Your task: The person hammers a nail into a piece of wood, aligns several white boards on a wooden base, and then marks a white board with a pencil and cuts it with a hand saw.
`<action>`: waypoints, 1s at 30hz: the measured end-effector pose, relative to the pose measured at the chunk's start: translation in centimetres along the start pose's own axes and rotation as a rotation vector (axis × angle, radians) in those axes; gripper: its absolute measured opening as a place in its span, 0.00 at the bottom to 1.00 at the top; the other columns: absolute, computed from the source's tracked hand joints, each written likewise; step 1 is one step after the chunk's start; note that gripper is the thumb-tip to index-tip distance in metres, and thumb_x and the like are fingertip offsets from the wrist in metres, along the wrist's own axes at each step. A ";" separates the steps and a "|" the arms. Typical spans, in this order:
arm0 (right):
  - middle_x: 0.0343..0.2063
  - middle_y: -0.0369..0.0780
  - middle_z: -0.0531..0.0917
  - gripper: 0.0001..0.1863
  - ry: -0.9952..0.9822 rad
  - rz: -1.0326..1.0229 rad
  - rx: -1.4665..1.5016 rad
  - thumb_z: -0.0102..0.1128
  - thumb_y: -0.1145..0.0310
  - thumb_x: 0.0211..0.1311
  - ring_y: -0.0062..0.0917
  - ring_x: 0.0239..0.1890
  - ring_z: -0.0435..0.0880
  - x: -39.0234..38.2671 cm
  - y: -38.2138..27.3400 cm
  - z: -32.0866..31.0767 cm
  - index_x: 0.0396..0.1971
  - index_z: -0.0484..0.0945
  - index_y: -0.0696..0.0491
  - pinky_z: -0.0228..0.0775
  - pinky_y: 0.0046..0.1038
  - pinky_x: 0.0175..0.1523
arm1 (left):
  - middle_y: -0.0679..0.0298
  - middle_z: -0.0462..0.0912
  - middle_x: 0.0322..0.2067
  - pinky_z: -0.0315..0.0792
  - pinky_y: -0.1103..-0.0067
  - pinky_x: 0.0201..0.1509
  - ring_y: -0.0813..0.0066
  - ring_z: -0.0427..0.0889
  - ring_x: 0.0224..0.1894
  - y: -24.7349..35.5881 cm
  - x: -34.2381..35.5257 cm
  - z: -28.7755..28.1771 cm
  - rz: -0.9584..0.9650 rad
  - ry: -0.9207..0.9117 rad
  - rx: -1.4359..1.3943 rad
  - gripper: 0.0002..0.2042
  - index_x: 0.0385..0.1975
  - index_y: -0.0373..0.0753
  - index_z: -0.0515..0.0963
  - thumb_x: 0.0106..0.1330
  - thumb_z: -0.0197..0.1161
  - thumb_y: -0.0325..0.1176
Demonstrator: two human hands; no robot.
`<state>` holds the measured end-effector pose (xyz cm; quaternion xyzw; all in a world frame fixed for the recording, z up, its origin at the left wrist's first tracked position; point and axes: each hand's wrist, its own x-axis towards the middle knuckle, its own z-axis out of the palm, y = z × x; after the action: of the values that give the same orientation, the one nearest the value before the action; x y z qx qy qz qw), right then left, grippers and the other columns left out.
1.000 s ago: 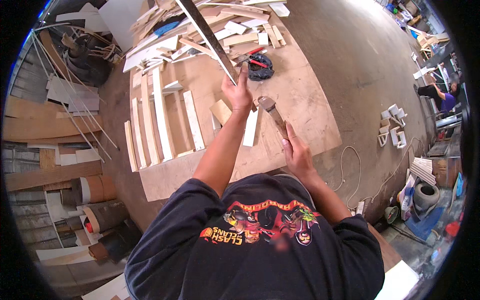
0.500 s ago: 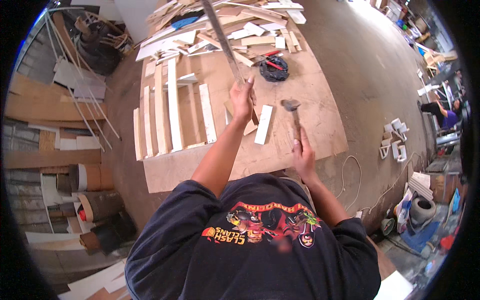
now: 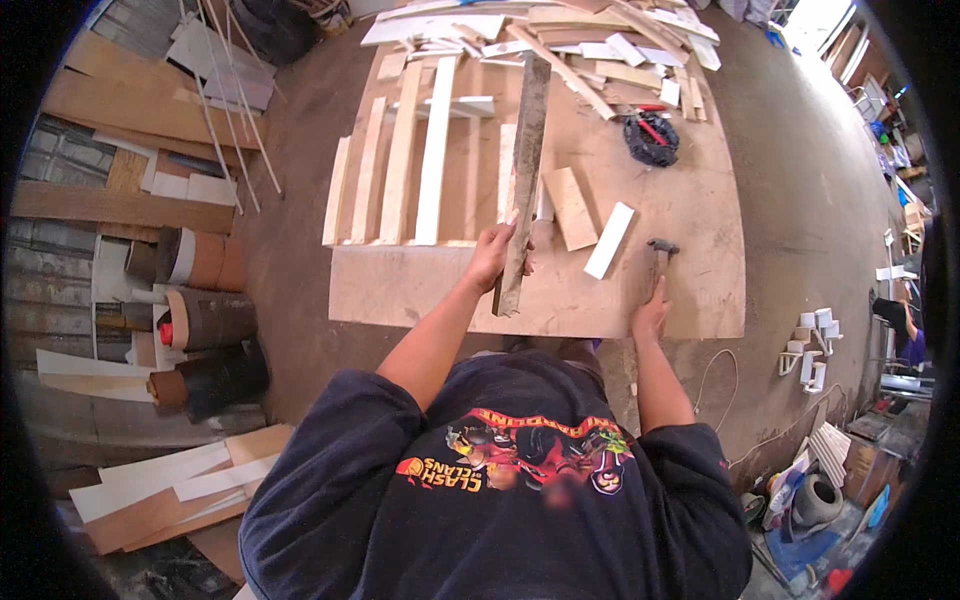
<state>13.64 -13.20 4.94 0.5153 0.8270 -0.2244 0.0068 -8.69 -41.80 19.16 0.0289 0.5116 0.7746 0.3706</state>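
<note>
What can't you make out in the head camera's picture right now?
All in the head view:
- Part of the left hand: hidden behind the long wooden strip it holds.
- The lower handle of the hammer: covered by the right hand.
- What the black bag contains: too small and dark.
- The far end of the wood pile: cut off by the top edge.
- What the person in purple is doing: too small, near the dark rim.

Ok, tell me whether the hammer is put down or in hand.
In hand: the right hand grips the hammer by its handle. Whether it also touches the table, I cannot tell.
</note>
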 end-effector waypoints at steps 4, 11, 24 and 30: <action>0.59 0.56 0.69 0.44 -0.037 -0.007 -0.067 0.56 0.75 0.66 0.51 0.51 0.79 -0.2 -0.2 0.7 0.78 0.49 0.33 0.70 0.55 0.57 | 0.55 0.82 0.34 0.82 0.69 0.27 0.64 0.84 0.24 -1.0 -3.2 -3.6 -0.093 -0.005 0.011 0.24 0.58 0.33 0.73 0.80 0.46 0.49; 0.41 0.49 0.84 0.21 -0.086 -0.541 0.004 0.61 0.61 0.67 0.45 0.43 0.84 -2.7 -3.9 0.1 0.57 0.78 0.52 0.77 0.41 0.50 | 0.55 0.84 0.30 0.81 0.71 0.33 0.66 0.85 0.28 -2.3 -5.6 -2.5 -0.040 -0.008 0.043 0.28 0.51 0.28 0.76 0.79 0.48 0.53; 0.26 0.29 0.79 0.12 -0.883 -0.289 0.780 0.59 0.63 0.73 0.13 0.24 0.72 -21.6 -13.6 -6.3 0.40 0.82 0.57 0.65 0.21 0.29 | 0.61 0.83 0.44 0.69 0.79 0.57 0.77 0.76 0.47 -6.4 -10.8 -0.5 0.037 0.179 0.360 0.29 0.51 0.26 0.79 0.78 0.51 0.54; 0.21 0.28 0.75 0.10 -0.849 -0.272 0.820 0.57 0.63 0.74 0.11 0.17 0.69 -23.2 -14.5 -5.0 0.37 0.81 0.54 0.60 0.19 0.21 | 0.64 0.83 0.38 0.73 0.79 0.47 0.80 0.77 0.41 -5.5 -12.4 -1.0 0.165 0.220 0.375 0.25 0.52 0.28 0.79 0.77 0.56 0.50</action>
<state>13.24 -36.35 20.34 0.2309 0.6566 -0.7098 0.1080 2.89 -48.96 18.39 0.0542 0.6799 0.6921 0.2362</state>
